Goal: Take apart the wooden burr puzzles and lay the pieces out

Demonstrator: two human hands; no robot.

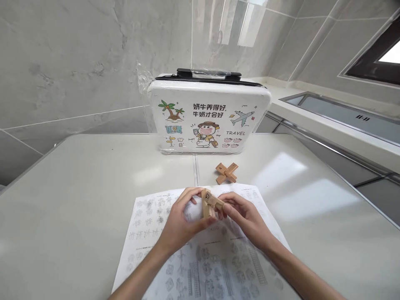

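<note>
Both my hands meet over a printed instruction sheet on the white table. My left hand is closed around an upright wooden puzzle piece. My right hand pinches a second wooden piece that lies across the top of the first. The two pieces touch and form a joined wooden shape between my fingers. Farther back on the table lie two more wooden puzzle pieces, crossed over each other, untouched.
A white case printed with cartoons and the word TRAVEL stands at the back against the grey tiled wall. A counter with a recessed panel runs along the right. The table edge falls away on the right.
</note>
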